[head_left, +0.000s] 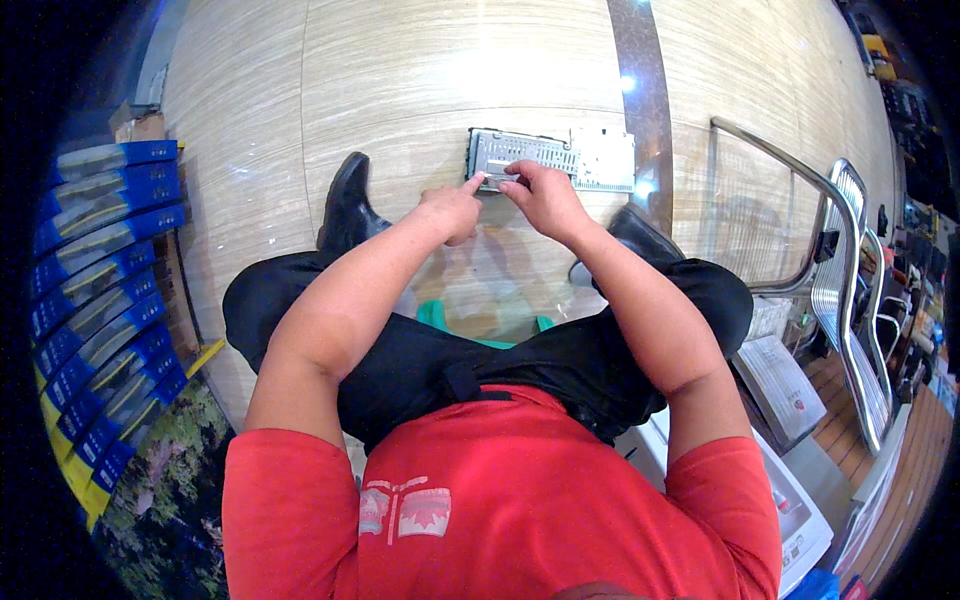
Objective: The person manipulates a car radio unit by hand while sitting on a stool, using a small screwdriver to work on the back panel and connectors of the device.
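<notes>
A flat silver metal casing [520, 150] with rows of slots lies on the floor between and beyond my feet. At its right end is a bright perforated plate [605, 160]. My left hand [453, 212] is at the casing's near left corner, index finger stretched out to the edge and the other fingers loosely bent; I see nothing held in it. Over the casing's near edge, my right hand [548, 203] has its thumb and forefinger pinched together. Whatever sits between them is too small to make out.
Black shoes flank the casing, the left shoe [350, 205] further from it. Blue boxes [110, 250] are stacked at the left. A metal-framed chair [840, 290] stands at the right, near a white carton [780, 390]. Part of a green thing [432, 314] shows beneath me.
</notes>
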### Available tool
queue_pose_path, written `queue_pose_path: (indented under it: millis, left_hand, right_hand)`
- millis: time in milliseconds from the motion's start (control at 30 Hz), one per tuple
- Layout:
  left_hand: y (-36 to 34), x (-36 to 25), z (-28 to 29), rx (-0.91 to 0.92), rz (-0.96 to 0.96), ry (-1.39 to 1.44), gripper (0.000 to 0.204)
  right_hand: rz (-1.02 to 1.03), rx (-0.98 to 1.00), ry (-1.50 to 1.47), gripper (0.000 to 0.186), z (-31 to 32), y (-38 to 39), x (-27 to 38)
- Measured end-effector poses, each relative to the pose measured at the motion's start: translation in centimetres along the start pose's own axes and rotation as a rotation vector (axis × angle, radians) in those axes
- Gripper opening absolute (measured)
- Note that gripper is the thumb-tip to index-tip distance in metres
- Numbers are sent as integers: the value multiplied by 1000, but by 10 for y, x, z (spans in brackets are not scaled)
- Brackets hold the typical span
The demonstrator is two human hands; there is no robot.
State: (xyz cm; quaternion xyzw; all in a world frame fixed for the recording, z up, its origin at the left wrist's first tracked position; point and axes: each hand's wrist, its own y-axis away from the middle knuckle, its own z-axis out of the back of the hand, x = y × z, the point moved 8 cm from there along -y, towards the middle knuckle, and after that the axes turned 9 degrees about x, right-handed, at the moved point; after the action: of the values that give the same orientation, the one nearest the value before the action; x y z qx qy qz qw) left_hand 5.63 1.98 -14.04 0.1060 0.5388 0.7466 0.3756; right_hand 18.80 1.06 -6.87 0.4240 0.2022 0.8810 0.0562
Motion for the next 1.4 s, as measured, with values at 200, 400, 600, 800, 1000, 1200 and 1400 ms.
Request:
queue_pose_path:
  millis: [200, 400, 600, 800, 1000, 1200, 1400]
  left_hand:
    - [4, -2, 4, 6, 0, 3, 45]
    - [-3, 2, -2, -2, 10, 2, 46]
    - [1, -1, 2, 16, 3, 20, 44]
    - [0, 1, -1, 10, -6, 46, 44]
    - [3, -2, 1, 44, -19, -24, 47]
    - [-2, 1, -2, 16, -1, 10, 46]
    - [3, -1, 3, 37, 1, 13, 43]
  right_hand:
    - [-42, 74, 171, 31, 1, -1, 2]
    - [154, 6, 140, 25, 1, 0, 10]
    - [154, 24, 156, 25, -1, 1, 9]
    - [150, -10, 157, 25, 1, 1, 10]
    - [186, -12, 155, 25, 1, 1, 8]
    - [170, 49, 156, 24, -3, 3, 12]
    - [171, 70, 121, 24, -5, 3, 11]
